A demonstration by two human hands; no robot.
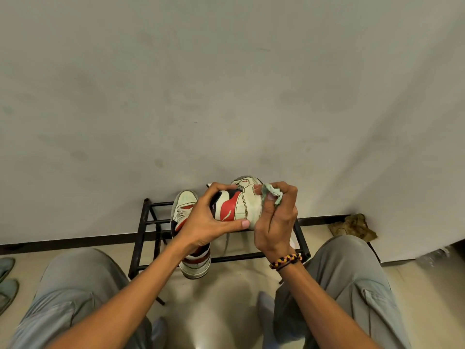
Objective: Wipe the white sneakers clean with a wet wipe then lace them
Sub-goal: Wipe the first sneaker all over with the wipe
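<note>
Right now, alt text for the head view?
Left hand holds a white-and-red sneaker while the right hand presses a wet wipe to its heel. The second sneaker lies on a black rack.

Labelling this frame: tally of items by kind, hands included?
Sneakers: 2, one held, one on the rack
Wipe: 1
Black rack: 1
Hands: 2, left, right
Bracelet: 1
Total: 7
</note>
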